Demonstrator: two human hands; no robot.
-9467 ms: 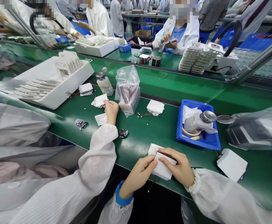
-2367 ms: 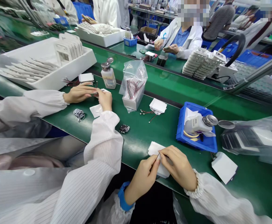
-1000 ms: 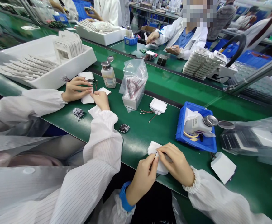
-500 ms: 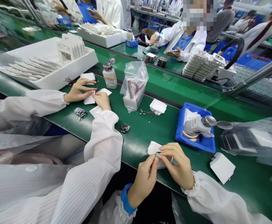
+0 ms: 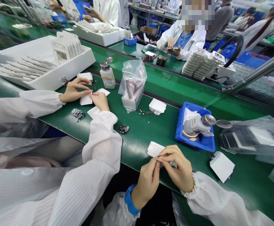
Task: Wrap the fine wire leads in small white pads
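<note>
My left hand [image 5: 148, 182] and my right hand [image 5: 178, 168] meet at the near edge of the green belt [image 5: 165, 131], fingertips pinched together on a small white pad with a thin dark wire. Most of that pad is hidden under my right hand. A second white pad [image 5: 154, 148] lies flat just beyond my fingers. A blue band sits on my left wrist.
A co-worker's two hands [image 5: 87, 94] work on white pads to my left. Also on the belt: a plastic bag of wires [image 5: 132, 84], a bottle [image 5: 107, 75], a stack of pads [image 5: 157, 106], a blue tray [image 5: 194, 142] with a white device, a white square [image 5: 222, 166], a white bin [image 5: 45, 62].
My hands have drawn closer together and curled tighter over the pad, which now shows less. The co-worker's hands stay on their pad.
</note>
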